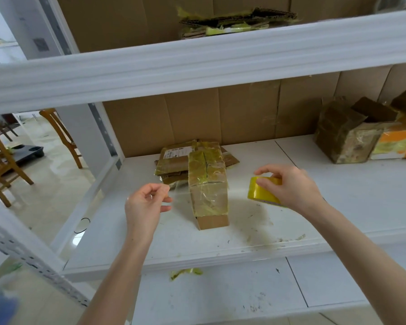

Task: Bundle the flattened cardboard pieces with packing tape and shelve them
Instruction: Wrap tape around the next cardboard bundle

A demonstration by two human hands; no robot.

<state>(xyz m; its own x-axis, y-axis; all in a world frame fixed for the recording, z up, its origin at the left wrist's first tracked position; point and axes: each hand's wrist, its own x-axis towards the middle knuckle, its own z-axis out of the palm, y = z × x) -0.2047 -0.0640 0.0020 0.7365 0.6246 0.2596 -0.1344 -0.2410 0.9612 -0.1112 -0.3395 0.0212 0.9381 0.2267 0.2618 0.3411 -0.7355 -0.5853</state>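
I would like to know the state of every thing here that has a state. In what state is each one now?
left hand: pinches the end of the tape strip.
right hand: grips the tape roll.
tape roll: held above the middle shelf, partly unrolled.
cardboard bundle: wrapped in tape, lying on the middle shelf.
brown box: open, flaps up, on the same shelf.
upper cardboard stack: lying flat, taped.
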